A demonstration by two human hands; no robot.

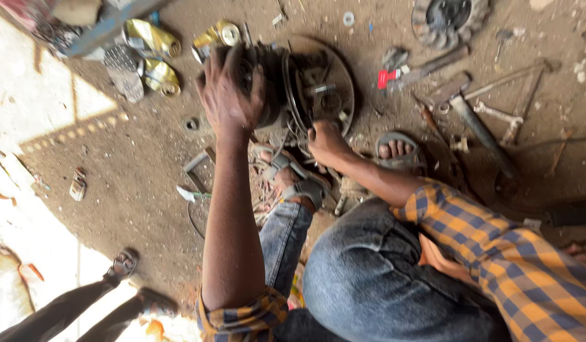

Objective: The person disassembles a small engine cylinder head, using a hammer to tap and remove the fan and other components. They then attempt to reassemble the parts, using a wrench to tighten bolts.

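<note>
L hand (228,92) clamps motor housing (274,82), R hand (326,142) grips its wires (grip unclear); wrenches (495,107), cans (155,41) nearby.

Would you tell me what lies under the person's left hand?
The left hand grips the top of a dark, greasy motor-like part with a round metal rim. The palm hides the part's top surface; the dirt floor lies below.

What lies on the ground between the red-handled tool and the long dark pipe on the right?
In the head view, between the red-handled tool and the long dark pipe lie a flat metal bar and a rusty tool.
</note>
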